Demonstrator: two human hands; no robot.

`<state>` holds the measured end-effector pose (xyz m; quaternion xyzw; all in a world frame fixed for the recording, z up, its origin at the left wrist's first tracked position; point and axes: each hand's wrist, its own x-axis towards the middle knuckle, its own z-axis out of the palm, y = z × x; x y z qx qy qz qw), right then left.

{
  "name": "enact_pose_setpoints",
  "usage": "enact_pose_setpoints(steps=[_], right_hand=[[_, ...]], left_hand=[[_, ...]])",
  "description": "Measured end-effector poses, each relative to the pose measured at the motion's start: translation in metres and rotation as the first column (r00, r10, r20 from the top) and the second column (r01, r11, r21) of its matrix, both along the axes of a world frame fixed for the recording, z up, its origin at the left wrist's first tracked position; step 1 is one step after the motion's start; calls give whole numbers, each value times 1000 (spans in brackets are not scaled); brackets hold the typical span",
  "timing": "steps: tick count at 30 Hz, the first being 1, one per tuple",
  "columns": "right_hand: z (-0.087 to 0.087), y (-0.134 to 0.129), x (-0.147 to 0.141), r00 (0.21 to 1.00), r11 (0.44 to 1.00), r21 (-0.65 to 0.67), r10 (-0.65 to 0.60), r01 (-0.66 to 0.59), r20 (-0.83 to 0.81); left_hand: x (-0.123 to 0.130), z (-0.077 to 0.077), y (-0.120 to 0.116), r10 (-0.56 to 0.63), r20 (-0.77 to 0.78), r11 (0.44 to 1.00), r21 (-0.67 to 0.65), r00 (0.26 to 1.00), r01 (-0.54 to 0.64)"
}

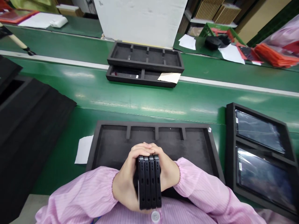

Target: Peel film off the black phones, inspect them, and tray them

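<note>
My left hand [127,180] and my right hand [169,172] are wrapped round a stack of several black tablets [149,183] close to my body. The tablets stand on edge, side by side, and their short ends with ports and slots face me. At the far end of the stack the fingers of both hands meet and overlap. Beneath and beyond the hands lies a large black foam tray [144,125] with short dividers along its far side. Its near part is hidden by my hands and sleeves.
To the right, a black foam tray [253,143] holds two tablets [259,129]. Dark foam trays [35,130] are piled at left. Ahead, two trays [146,63] sit stacked on the green bench, below a white board [140,21]. White paper [84,150] lies beside the near tray.
</note>
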<state>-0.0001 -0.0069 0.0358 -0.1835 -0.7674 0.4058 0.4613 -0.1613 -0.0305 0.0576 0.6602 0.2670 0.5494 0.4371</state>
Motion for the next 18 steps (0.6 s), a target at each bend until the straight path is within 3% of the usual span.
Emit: enact_pose_setpoints(steps=[5,18], right_hand=[[-2,0,-1,1000,999,40,-9,10,-29],[-2,0,-2,999,999,-20,-49,48,-1]], left_hand=[[-1,1,2,-6,-28,999,37,1000,7],[0,4,3,-16,-12,999,50,1000,17]])
